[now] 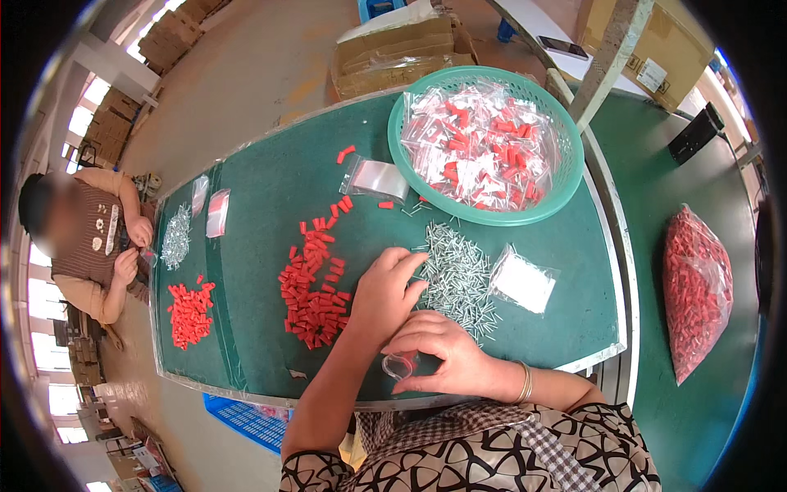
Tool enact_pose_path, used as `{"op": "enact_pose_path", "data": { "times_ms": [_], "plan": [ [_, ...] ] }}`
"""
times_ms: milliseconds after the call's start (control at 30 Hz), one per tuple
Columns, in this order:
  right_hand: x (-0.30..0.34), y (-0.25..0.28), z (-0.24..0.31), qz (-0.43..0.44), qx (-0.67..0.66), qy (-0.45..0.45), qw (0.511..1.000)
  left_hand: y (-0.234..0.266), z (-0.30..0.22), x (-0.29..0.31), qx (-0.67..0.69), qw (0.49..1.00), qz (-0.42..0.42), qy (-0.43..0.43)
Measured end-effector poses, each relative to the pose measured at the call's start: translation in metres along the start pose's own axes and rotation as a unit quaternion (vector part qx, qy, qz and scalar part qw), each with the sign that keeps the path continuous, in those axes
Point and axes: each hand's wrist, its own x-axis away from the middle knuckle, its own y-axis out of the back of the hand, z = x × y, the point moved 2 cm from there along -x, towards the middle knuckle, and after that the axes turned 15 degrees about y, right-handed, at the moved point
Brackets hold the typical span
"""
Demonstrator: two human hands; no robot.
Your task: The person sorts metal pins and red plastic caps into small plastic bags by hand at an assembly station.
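Observation:
My left hand (384,297) reaches to the left edge of a pile of small silver screws (459,279). Its thumb and forefinger are apart, and I see nothing held between them. Just below it, my right hand (443,354) is closed on a small clear plastic bag (399,366); what the bag contains is hard to make out. Left of my left hand lies a heap of red plastic wall plugs (313,307). A stack of clear bags (525,281) rests to the right of the screws, and another stack of bags (375,178) lies farther back.
A green basket (399,168) full of packed bags stands at the back right of the green table (254,246). Across the table's left end a co-worker (98,238) handles something small beside more red plugs (190,316) and screws (176,238). A large sack of red plugs (697,291) lies far right.

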Motion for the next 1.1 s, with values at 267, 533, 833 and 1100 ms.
{"op": "enact_pose_path", "data": {
  "times_ms": [267,533,833,1100],
  "plan": [
    [-0.001,0.003,0.005,-0.003,0.003,-0.039,0.999,-0.012,-0.001,-0.015,-0.026,0.999,0.009,-0.039],
    [-0.003,0.006,0.007,0.005,0.016,-0.057,0.998,-0.008,0.019,-0.008,0.022,0.997,-0.069,0.011],
    [-0.002,0.009,-0.002,-0.037,0.021,-0.074,0.996,0.012,0.025,0.004,0.308,0.919,0.013,0.247],
    [-0.001,0.013,-0.008,-0.041,0.025,-0.104,0.993,0.031,0.028,0.023,0.41,0.873,0.014,0.263]
  ]
}}
